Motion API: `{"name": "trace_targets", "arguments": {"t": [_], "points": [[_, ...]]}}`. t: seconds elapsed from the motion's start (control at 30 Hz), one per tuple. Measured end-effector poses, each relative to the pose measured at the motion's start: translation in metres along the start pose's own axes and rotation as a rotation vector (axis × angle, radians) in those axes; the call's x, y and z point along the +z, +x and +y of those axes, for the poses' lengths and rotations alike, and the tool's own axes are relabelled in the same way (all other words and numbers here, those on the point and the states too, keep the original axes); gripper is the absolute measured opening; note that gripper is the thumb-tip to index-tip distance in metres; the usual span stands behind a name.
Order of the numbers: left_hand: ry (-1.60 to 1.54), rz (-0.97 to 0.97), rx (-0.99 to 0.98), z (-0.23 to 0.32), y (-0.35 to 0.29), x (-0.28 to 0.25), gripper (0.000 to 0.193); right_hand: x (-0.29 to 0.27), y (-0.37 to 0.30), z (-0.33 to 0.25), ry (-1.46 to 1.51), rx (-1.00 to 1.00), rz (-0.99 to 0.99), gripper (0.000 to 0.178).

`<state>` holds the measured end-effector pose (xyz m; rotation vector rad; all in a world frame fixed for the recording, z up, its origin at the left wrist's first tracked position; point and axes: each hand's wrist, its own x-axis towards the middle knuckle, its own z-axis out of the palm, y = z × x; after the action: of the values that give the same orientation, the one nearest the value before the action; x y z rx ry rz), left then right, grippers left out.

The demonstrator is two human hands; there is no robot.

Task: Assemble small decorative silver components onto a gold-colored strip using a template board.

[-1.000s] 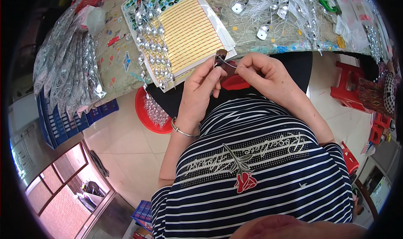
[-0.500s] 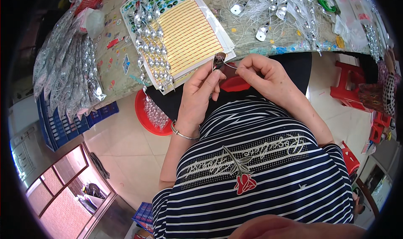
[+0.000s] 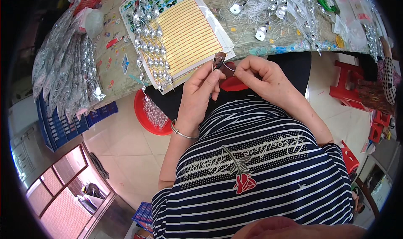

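My left hand (image 3: 199, 87) is closed in a pinch on a small dark brown piece (image 3: 218, 60) at the table's front edge; its exact kind is too small to make out. A thin whitish cord (image 3: 229, 67) loops from this piece toward my right hand (image 3: 265, 76). The thumb and forefinger of that hand are pressed together on the cord's end. Just beyond my left hand lies a stack of sticker sheets (image 3: 191, 29), yellow with red lines and blue-green ovals. Linked shiny silver pieces (image 3: 152, 44) rest across its left side and hang over the edge.
Packed silver strands (image 3: 67, 71) drape over the table's left end, above a blue crate (image 3: 63, 130). Tangled white cords with silver pieces (image 3: 281, 6) cover the back right. A red basin (image 3: 140, 117) with clear beads stands below. A red stool (image 3: 346, 86) is at right.
My right hand has shifted very slightly left, and the cord loop between the hands bows a little more. My left hand keeps its hold.
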<state>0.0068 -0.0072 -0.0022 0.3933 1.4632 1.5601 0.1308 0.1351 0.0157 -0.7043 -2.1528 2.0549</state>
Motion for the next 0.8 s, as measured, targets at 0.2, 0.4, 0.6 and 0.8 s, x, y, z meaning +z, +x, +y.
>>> {"name": "trace_targets", "arguments": {"t": [0.2,0.4,0.6,0.8], "points": [[0.009,-0.007,-0.004,-0.0039,0.0005,-0.0023,0.03,0.0008,-0.0009,-0.0005,0.003,0.0,-0.015,0.009],[0.042,-0.022,-0.002,-0.0009,0.001,-0.0016,0.028,0.0007,-0.0016,0.0006,0.0,0.007,-0.021,0.008],[0.034,-0.032,-0.016,-0.001,0.0017,-0.0005,0.029,-0.0002,-0.0027,-0.0008,-0.009,0.008,-0.022,0.008],[0.028,-0.023,-0.036,-0.0015,0.0019,-0.0002,0.033,-0.0035,-0.0021,0.0056,0.041,0.023,0.008,0.009]]}}
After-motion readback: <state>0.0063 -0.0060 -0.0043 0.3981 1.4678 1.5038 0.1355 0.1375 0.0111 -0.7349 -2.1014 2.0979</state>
